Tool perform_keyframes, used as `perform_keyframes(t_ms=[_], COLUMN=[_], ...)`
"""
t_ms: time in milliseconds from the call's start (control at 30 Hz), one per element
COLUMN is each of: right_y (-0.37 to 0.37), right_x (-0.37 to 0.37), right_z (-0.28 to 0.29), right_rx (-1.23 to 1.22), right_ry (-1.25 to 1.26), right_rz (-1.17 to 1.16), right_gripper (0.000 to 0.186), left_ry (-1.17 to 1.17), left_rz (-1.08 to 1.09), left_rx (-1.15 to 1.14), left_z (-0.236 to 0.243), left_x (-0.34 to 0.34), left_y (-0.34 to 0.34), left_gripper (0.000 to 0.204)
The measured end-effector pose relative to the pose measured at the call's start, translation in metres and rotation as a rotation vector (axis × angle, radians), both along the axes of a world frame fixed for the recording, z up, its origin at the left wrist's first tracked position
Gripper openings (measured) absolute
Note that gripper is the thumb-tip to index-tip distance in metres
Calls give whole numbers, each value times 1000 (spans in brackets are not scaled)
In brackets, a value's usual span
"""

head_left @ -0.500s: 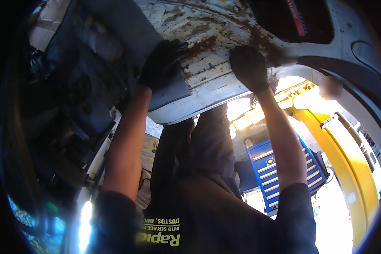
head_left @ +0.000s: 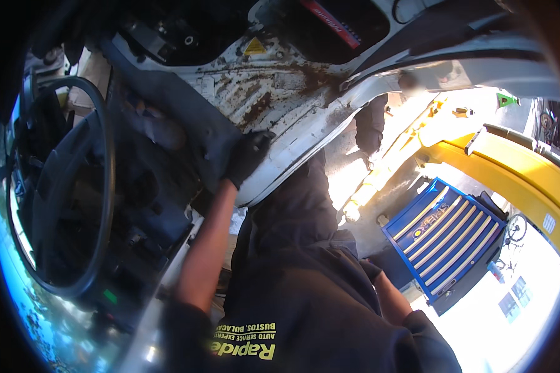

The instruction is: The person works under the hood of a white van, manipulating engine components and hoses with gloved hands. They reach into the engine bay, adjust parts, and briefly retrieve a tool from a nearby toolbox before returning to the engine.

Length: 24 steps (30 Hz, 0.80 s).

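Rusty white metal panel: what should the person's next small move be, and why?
Perhaps bring the black-gloved right hand to the rusty white panel: that hand is away from the metal, and only the black-gloved left hand is beside the dark grey sheet.

Blue multi-drawer tool cab. w/ pale drawer trim stands R side on grey flr. Yellow lift post just past it; yellow lift arm angled low nr flr. Bike nr cab.'s far end. Strong lt. blows out lower R; bluish glare far L.
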State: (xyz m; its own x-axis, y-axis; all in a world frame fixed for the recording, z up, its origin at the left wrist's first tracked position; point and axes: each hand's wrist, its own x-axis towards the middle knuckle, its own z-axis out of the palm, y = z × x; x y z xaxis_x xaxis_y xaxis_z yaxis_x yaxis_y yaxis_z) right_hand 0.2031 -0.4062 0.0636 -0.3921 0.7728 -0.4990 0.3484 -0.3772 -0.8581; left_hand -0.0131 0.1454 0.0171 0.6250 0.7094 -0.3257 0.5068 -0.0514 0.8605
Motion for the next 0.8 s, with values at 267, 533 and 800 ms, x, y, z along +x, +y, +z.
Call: perform_keyframes(t_ms=[267,533,800], right_y=[59,73,120], right_x=[-55,-62,-43], right_z=[56,71,61], right_rx=[-226,28,213], right_ry=[108,-2,-177], right_rz=[-779,-853,-868], right_gripper=[45,51,60], left_ry=[181,121,249], left_rz=[-1055,-948,-848], left_rx=[43,-60,-137], left_z=[149,183,199], left_x=[78,50,-11], left_y=[-101,-97,-48], left_gripper=[35,27,22])
